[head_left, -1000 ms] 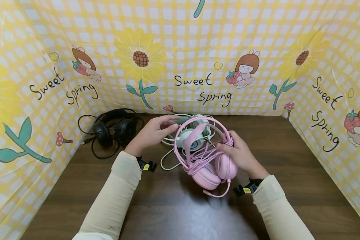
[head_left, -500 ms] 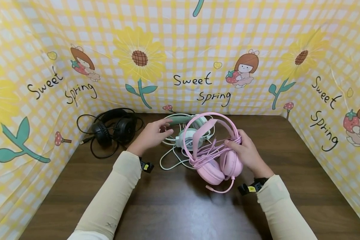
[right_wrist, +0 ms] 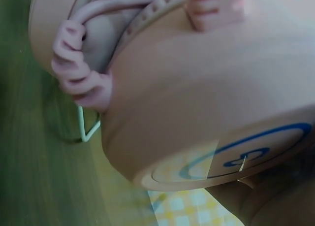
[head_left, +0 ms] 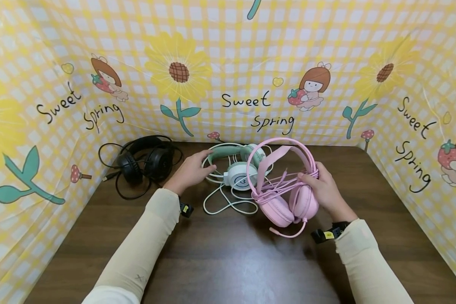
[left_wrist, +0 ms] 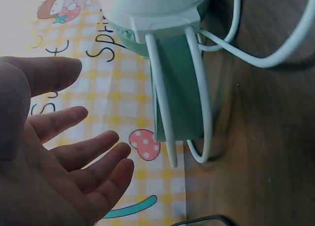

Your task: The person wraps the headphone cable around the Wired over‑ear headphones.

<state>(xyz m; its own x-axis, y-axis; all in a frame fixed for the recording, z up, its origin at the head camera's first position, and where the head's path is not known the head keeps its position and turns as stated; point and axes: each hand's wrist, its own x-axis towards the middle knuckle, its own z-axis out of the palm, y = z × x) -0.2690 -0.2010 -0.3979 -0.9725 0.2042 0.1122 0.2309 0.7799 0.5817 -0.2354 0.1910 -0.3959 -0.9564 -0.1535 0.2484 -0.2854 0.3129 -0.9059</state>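
A pink headset (head_left: 305,203) with its cable wound around it and a boom microphone is raised at the right of the middle in the head view. My right hand (head_left: 327,192) grips it by its right side, thumb over the cable coils. The pink ear cup (right_wrist: 197,103) fills much of the right wrist view, hiding most of that hand. Behind and left of it lies a white and green headset (head_left: 240,175) on the table. Beside its headband (left_wrist: 179,88), my left hand (left_wrist: 54,152) has relaxed, spread fingers, with a gap to the band and nothing held.
A black headset (head_left: 144,162) with a loose cable lies at the table's back left corner. The white cable (head_left: 228,209) loops on the wooden table (head_left: 228,266) in front of the white headset. A yellow checked cloth (head_left: 247,59) walls the back and both sides.
My right hand has carried the pink headset to the right and slightly back, uncovering more of the white and green headset. My left hand has shifted slightly left.
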